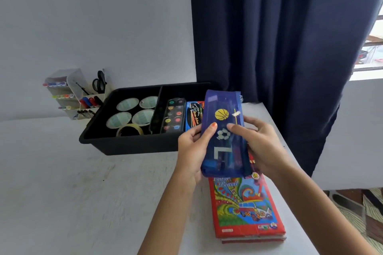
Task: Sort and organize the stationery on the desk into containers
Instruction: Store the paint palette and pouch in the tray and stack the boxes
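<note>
Single head view; looks forward and down over desk (62,182); hands close below; wall beyond.

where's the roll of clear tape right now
In the head view the tape roll leans in the front of the black tray's left compartment, just in front of the four round paint cups.
</note>
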### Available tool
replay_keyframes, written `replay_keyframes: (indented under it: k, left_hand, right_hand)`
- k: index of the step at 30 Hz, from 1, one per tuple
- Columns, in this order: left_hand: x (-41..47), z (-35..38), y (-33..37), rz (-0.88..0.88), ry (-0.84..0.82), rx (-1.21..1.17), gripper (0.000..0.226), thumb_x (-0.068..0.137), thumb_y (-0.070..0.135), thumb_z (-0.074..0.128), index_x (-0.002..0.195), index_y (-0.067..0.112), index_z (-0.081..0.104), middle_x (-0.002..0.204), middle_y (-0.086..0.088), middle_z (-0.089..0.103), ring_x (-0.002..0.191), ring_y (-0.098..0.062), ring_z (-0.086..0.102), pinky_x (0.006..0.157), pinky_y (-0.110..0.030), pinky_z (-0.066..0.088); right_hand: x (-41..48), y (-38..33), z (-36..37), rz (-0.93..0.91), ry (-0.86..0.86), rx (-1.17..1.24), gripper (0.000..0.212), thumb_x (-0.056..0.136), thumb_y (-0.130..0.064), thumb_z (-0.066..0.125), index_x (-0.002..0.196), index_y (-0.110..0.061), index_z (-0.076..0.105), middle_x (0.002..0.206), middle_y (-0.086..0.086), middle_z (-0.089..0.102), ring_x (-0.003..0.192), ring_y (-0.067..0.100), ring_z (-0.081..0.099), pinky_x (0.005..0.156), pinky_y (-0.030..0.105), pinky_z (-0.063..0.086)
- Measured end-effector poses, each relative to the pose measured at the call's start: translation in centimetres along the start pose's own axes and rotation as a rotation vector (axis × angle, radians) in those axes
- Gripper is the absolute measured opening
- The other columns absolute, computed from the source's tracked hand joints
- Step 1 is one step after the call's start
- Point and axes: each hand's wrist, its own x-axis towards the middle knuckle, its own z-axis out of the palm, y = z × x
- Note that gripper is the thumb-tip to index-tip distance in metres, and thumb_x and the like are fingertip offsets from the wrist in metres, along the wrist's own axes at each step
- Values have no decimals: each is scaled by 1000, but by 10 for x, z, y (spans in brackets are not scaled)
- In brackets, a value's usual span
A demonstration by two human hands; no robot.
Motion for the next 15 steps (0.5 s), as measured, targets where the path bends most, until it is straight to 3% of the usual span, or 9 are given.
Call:
replay_keyframes:
  k: [5, 8, 10, 15]
  left_hand:
    - [63, -10, 26, 55, 106, 126, 18, 84, 23, 70, 99, 14, 66, 82, -2, 72, 69, -15, 70, 56, -28, 57]
    - [108, -21, 32, 67, 159, 225, 22, 84, 20, 70, 100, 5, 68, 90, -12, 71, 80, -25, 69, 72, -39, 58]
    - [137, -29, 30, 64, 186, 283, 19, 84, 17, 69, 95, 2, 69, 93, -16, 71, 84, -29, 69, 77, -43, 57]
    - [184, -46, 8, -49, 191, 479, 18, 83, 10, 69, 95, -2, 63, 101, -18, 68, 80, -23, 63, 65, -30, 52]
  right_hand:
    - [61, -10, 42, -125, 29, -84, 22, 85, -8, 68, 107, -9, 65, 87, 8, 72, 69, 19, 70, 58, 31, 57]
    - [108, -2, 67, -148, 89, -193, 28, 82, -12, 70, 110, -10, 63, 91, 9, 71, 79, 22, 69, 72, 40, 58]
    - [139, 8, 79, -161, 104, -274, 28, 82, -14, 70, 109, -9, 62, 99, 10, 69, 85, 22, 67, 74, 36, 57]
    - [187, 34, 92, -149, 111, -634, 26, 87, -14, 64, 109, -1, 59, 107, 14, 64, 95, 26, 61, 69, 27, 45]
